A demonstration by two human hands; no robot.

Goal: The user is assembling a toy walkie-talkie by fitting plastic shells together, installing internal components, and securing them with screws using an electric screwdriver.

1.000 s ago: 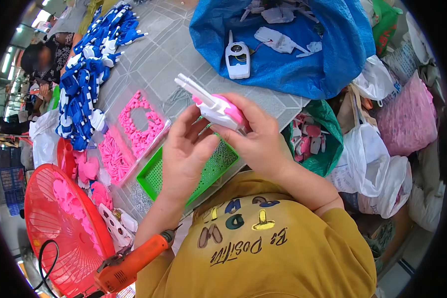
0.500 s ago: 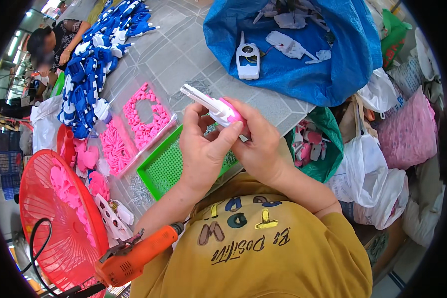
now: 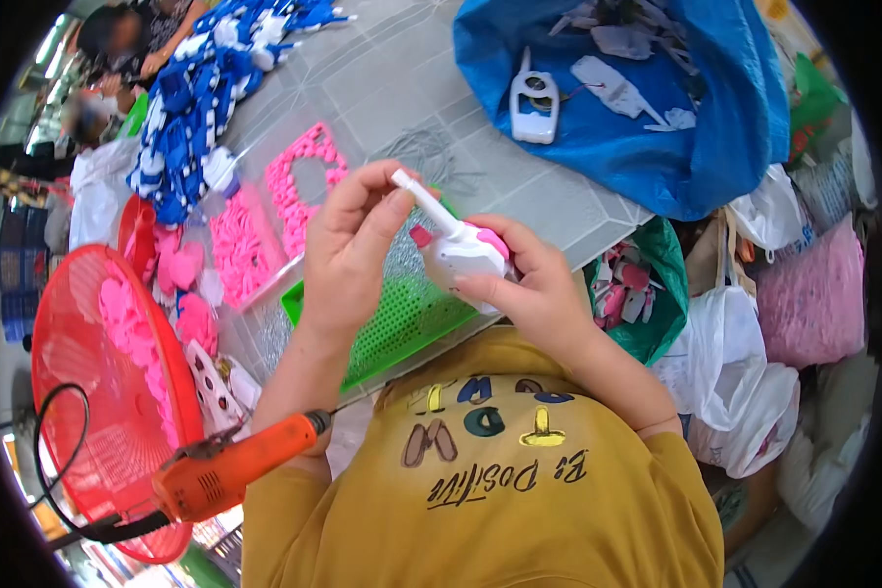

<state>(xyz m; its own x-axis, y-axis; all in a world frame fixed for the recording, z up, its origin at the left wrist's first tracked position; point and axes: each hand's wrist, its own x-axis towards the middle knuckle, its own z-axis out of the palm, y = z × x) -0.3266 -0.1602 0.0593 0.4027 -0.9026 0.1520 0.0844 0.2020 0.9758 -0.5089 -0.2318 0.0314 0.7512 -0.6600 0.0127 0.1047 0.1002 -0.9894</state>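
Note:
A white toy walkie-talkie (image 3: 468, 253) with pink parts along its sides is held between my hands, its antenna slanting up to the left. My right hand (image 3: 547, 299) is closed round the body, thumb on the flat white face. At the antenna's upper end, my left hand (image 3: 348, 240) pinches with thumb and fingertips; part of the grip is hidden behind the thumb. Below them lies a green perforated tray (image 3: 402, 318) holding small metal pieces, probably screws. An orange electric screwdriver (image 3: 235, 470) hangs by my left forearm.
Clear boxes of small pink parts (image 3: 240, 245) sit left of the tray. A red basket (image 3: 167, 333) holds pink pieces. Blue-and-white toys (image 3: 181, 127) are piled at far left, near another person. A blue bag (image 3: 647, 162) and a green bag (image 3: 671, 304) of parts stand right.
My left hand has shifted from the toy's body to its antenna tip. The toy has turned, its antenna now steeper, and my right hand has moved slightly right with it. The whole view has shifted.

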